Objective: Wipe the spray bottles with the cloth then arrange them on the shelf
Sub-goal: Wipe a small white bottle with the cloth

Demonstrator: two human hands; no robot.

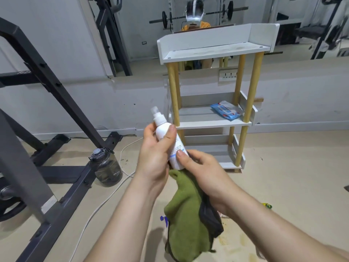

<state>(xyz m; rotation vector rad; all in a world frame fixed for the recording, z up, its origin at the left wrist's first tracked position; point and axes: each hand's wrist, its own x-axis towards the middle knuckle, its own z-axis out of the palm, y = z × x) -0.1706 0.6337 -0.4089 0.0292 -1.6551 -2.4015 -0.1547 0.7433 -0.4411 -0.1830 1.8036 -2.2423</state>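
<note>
My left hand (154,152) grips a white spray bottle (164,127) around its body, nozzle tilted up and to the left. Against the bottle's lower end, my right hand (204,171) holds a green cloth (187,220), which hangs down below both hands. A white three-tier shelf (213,52) with wooden posts stands just behind, against the wall. Its top tier holds nothing. A blue spray nozzle (164,220) peeks out on the floor beside the cloth; the rest of it is hidden.
A blue wipes packet (226,109) lies on the shelf's middle tier. A dark gym rack (56,87) fills the left side, with a large water jug (106,167) and a white cable (105,201) on the floor. A mirror (188,19) runs along the wall.
</note>
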